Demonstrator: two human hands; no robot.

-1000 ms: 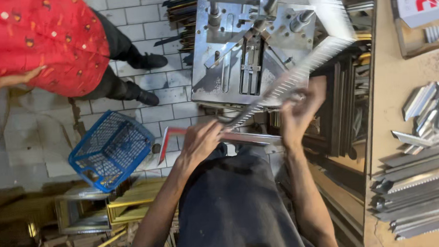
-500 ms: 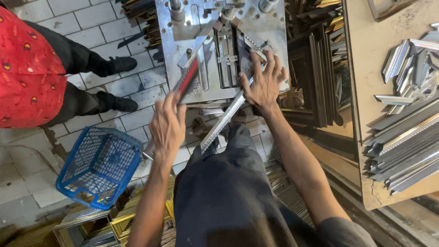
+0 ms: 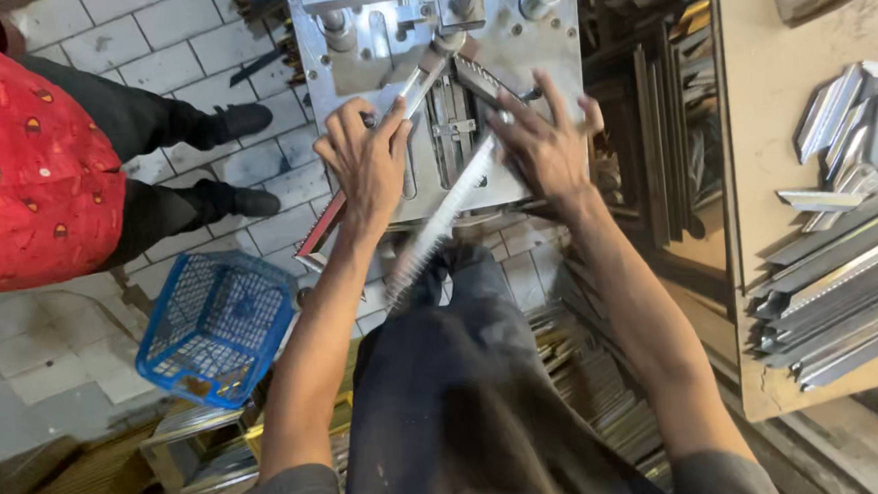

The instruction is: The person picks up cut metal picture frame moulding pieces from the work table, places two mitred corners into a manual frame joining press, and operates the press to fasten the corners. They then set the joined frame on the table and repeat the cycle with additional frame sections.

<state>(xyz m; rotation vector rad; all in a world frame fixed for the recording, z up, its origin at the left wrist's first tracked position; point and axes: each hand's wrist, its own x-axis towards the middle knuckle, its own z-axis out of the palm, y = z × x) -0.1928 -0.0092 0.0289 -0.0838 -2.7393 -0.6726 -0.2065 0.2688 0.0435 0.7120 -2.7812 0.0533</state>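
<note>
Left hand (image 3: 366,161) lay on the metal machine (image 3: 428,37), grip wrapped around a strip (image 3: 356,186) with a red underside that ran diagonally from the machine's middle down toward the lower left, past the plate's edge. Right hand (image 3: 549,146) rested flat, fingers (image 3: 561,90) spread wide, pressing a silver ribbed strip (image 3: 443,227); that strip slanted from the machine's centre down over the plate's front edge, above the dark trousers. Both strips met near the machine's middle in a V. Could not tell whether the right thumb closed under its strip.

Beside the left forearm, on the tiled floor (image 3: 147,32), stood a blue basket (image 3: 213,324). Farther left, another person in a red shirt (image 3: 24,158) and dark shoes. To the right, a wooden surface (image 3: 752,110) carried a heap of silver profiles (image 3: 842,286), well apart from the right hand. Between machine and surface, dark bars (image 3: 653,135) stood on end. Gold strips (image 3: 576,370) lay below, near the legs.
</note>
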